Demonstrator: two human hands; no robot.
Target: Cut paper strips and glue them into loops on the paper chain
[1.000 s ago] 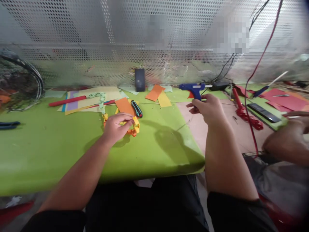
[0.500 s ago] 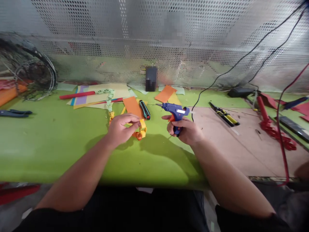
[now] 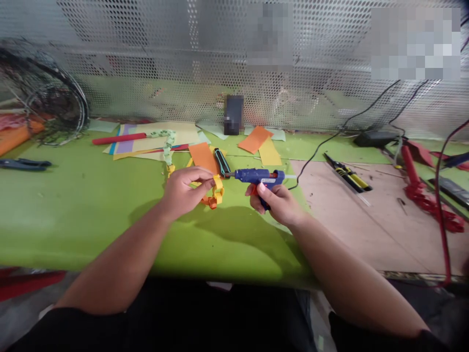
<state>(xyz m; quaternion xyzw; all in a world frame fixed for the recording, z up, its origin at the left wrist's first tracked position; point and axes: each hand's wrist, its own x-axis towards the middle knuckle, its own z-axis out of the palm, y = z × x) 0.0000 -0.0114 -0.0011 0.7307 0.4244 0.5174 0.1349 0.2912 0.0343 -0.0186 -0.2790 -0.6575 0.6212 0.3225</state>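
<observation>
My right hand point(image 3: 274, 204) is shut around the grip of a blue hot glue gun point(image 3: 259, 177), which lies level with its nozzle pointing left. The nozzle tip is a short way from a yellow and orange paper chain point(image 3: 215, 194). My left hand point(image 3: 186, 191) pinches that chain, and its fingers hide part of it. Just behind the nozzle lies a black and teal utility knife point(image 3: 222, 162), beside an orange paper sheet point(image 3: 202, 158). A green paper chain point(image 3: 168, 145) runs back over the papers.
The green table point(image 3: 88, 230) carries coloured paper sheets and a red stick. A pink cutting mat point(image 3: 351, 220) lies to the right, with a yellow-handled tool point(image 3: 348, 178), red paper strips point(image 3: 421, 193) and loose cables. A perforated metal screen point(image 3: 146, 63) stands behind.
My right hand has lifted the glue gun from the back right and brought it to the centre, turning it level. The view has shifted, and the other person's hand at the right has left the frame.
</observation>
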